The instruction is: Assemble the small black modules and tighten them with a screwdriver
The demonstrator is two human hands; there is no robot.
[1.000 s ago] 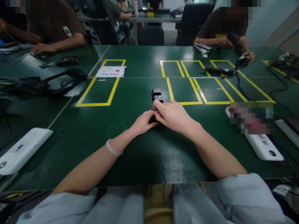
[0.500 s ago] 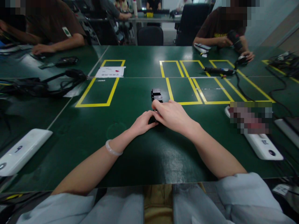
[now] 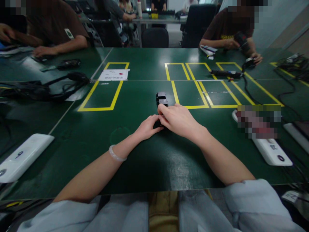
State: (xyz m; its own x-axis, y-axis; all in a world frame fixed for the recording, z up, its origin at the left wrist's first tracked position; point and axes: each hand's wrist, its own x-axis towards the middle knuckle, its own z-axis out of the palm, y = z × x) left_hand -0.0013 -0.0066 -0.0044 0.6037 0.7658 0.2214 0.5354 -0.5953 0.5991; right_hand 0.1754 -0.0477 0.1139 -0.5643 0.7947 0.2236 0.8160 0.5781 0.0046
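Two small black box-shaped parts [image 3: 162,97] with shiny tops stand in a row on the green table, just beyond my fingers. My left hand [image 3: 147,127] is closed, thumb and fingers pinching a black block-shaped part [image 3: 157,123] at the near end of this row. From above and the right, my right hand [image 3: 178,119] grips the same spot, its fingers bent down over the part. The fingers of both hands meet there and cover most of it. Whether the held part is joined to the row I cannot tell.
White power banks lie on the table, one at left [image 3: 26,158] and one at right [image 3: 272,151]. Yellow tape outlines [image 3: 112,104] mark the surface. A bundle of black cables [image 3: 72,83] lies left. Across the table, a person [image 3: 229,35] holds a dark tool; another sits left.
My right fingers have shifted very slightly to the right over the part. My left hand and the black row stay where they were.
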